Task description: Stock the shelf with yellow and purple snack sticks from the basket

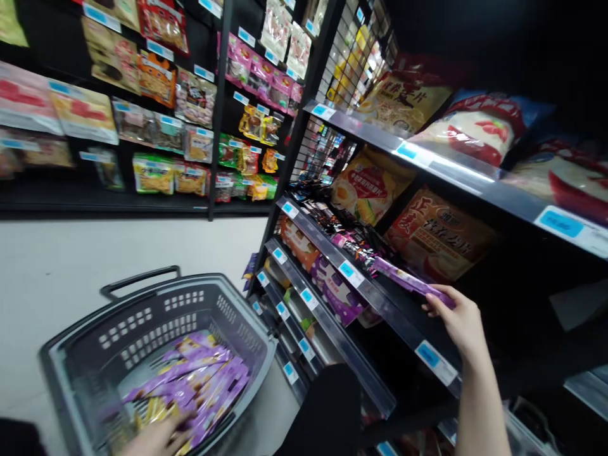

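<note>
My right hand [458, 320] is pinched shut on a flat purple snack packet [408, 280], holding it over the front edge of a black shelf [380, 304]. My left hand [156, 437] reaches down into a grey shopping basket [118, 335] and rests on a pile of purple and yellow snack packets [199, 380]. Its fingers are blurred and partly hidden by the packets. Dark and purple packets [351, 244] lie in a row on the shelf beside the held one.
Black store shelves with blue price tags [430, 356] fill the right side, carrying large snack bags [437, 234]. Hanging snack bags [152, 174] cover the far wall. A pale floor [71, 259] lies between. The basket's black handle [140, 278] stands at its far rim.
</note>
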Motion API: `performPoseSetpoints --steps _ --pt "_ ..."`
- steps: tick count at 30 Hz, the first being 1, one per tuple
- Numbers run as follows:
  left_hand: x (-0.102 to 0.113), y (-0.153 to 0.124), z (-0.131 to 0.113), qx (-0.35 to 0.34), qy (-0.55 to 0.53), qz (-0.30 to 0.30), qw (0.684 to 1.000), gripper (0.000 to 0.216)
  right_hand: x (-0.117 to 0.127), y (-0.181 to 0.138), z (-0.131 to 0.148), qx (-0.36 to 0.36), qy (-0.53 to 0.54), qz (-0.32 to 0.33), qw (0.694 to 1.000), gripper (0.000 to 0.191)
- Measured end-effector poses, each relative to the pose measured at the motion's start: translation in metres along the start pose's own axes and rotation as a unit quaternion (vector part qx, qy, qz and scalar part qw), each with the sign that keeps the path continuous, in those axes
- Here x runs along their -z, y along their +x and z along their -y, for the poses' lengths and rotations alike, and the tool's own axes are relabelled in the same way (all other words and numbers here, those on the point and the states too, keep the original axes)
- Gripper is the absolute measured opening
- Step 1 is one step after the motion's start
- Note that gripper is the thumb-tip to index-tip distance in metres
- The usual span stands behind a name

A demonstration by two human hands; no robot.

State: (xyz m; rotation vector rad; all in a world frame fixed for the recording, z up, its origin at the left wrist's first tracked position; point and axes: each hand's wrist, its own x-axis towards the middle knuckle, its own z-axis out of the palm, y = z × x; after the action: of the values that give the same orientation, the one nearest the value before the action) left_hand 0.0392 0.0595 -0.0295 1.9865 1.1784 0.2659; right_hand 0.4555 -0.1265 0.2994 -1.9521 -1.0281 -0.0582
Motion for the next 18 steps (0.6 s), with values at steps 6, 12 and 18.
performPoseSetpoints --steps 6,12,18 --pt "0.024 -0.028 -0.057 0.004 -0.398 0.028 0.917 0.054 -0.111 -0.079 0.016 -0.067 0.203 0.322 0.922 0.03" --pt "0.011 -0.05 -0.063 -0.021 -0.432 0.171 0.885 0.054 -0.254 -0.167 -0.006 -0.124 0.286 0.508 0.803 0.027" --pt "-0.016 -0.055 -0.073 0.031 -0.35 0.134 0.926 0.037 -0.31 -0.205 -0.019 -0.134 0.309 0.465 0.819 0.028"
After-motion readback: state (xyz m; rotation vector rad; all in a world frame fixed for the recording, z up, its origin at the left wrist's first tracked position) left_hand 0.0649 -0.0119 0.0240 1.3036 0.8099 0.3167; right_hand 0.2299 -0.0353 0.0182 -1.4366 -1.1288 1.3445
